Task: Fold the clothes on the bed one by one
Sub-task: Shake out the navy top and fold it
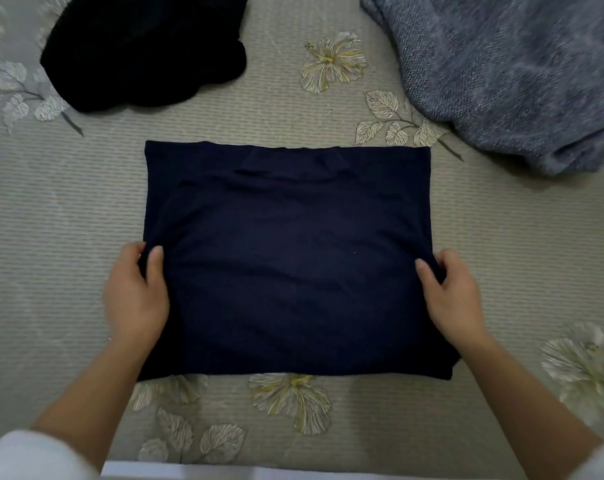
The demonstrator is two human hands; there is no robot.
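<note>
Pinching opposite side edges of the flat dark navy folded cloth rectangle (286, 244), left hand (134, 292) on its left edge, right hand (452, 296) on its right, equally near; long axis seemingly crosswise

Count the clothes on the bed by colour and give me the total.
navy blue garment, folded flat: 1
black garment, bunched up: 1
grey-blue knit, bunched up: 1
Total: 3

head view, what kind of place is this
Most likely a bedroom at home: a floral bedspread underlies everything, with a folded navy garment in the middle and a black garment and a grey-blue knit lying beyond it.
</note>
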